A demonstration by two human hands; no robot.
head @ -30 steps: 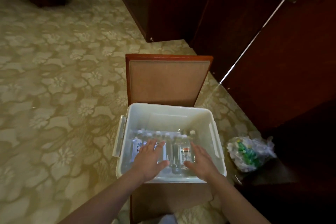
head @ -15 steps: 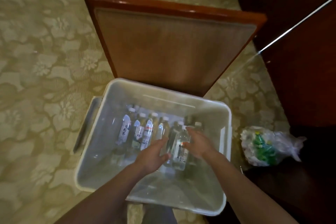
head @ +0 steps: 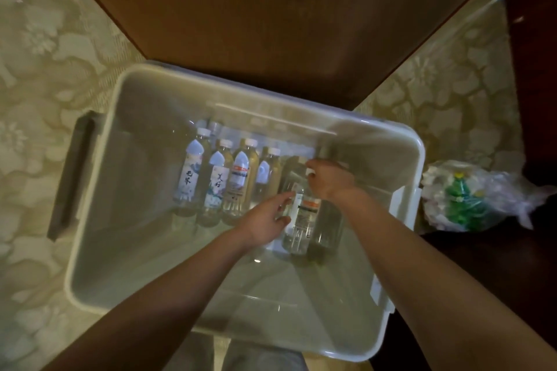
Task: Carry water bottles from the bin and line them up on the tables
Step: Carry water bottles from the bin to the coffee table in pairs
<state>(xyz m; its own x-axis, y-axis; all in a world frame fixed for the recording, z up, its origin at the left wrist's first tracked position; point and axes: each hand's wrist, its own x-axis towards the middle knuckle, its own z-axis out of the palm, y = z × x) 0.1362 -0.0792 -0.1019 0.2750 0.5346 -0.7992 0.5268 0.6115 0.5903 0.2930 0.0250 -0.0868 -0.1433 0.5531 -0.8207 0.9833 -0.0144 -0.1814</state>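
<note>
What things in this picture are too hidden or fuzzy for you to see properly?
All in the head view:
- Bottle tops under the right hand: covered by it, so its grip is unclear.
- The left hand at the labelled bottle: gripping or only touching, unclear.
- The plastic bag contents: blurred; only green bits show.
- Print on the row of bottles: too small.
- The brown panel behind the bin: cut off by the top edge.

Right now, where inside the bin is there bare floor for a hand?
Free: bin floor along the near wall, and the left strip between left wall and leftmost bottle. Crowded: bottle row at the far wall, and right-centre, where left hand and right hand hold bottles.
</note>
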